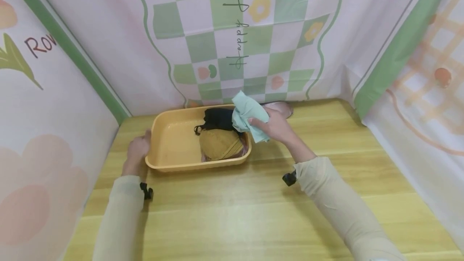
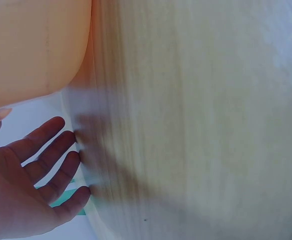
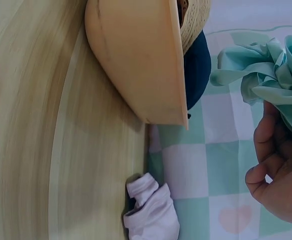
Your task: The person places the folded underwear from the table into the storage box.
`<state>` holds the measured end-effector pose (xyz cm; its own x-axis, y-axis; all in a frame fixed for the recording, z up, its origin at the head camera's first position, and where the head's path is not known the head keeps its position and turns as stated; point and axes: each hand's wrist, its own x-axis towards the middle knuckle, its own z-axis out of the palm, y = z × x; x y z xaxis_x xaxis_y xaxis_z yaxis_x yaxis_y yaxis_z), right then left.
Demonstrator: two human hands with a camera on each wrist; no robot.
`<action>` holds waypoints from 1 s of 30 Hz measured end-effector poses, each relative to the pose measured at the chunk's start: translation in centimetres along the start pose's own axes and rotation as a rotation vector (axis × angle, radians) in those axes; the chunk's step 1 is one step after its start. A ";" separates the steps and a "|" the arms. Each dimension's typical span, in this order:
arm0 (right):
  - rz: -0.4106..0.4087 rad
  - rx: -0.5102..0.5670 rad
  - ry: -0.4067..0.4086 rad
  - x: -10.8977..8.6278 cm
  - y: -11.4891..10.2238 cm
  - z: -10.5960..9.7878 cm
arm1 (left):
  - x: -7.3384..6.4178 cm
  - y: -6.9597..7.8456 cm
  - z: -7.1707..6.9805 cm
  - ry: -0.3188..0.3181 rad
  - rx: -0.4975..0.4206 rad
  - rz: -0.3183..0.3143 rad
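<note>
A yellow plastic bin [image 1: 174, 140] stands on the table near the back curtain. In its right half lie a mustard bra [image 1: 219, 144] with a textured band and a black strappy garment [image 1: 218, 118]. My right hand [image 1: 277, 126] grips a crumpled mint-green cloth garment [image 1: 250, 116] above the bin's right end; its exact kind is unclear. At the bin's left end is my left hand [image 1: 139, 148]. In the left wrist view, this hand [image 2: 33, 175] has its fingers spread and its thumb up against the bin's edge.
A pale pink cloth [image 1: 284, 108] lies on the wooden table [image 1: 232, 216] right of the bin, partly behind my right hand. Printed curtains [image 1: 246, 43] hang at the back and both sides.
</note>
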<state>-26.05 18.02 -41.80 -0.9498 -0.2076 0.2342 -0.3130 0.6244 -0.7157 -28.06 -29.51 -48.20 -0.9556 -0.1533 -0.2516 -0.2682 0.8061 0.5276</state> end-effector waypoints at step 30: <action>-0.085 -0.046 -0.072 1.5 -4.3 3.7 | 0.1 0.2 -0.1 -0.008 -0.015 -0.020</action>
<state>-26.08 12.26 -40.80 -0.9179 -0.3135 0.2434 -0.3933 0.6361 -0.6639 -28.20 -29.40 -48.02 -0.9490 -0.1649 -0.2687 -0.2893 0.7942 0.5344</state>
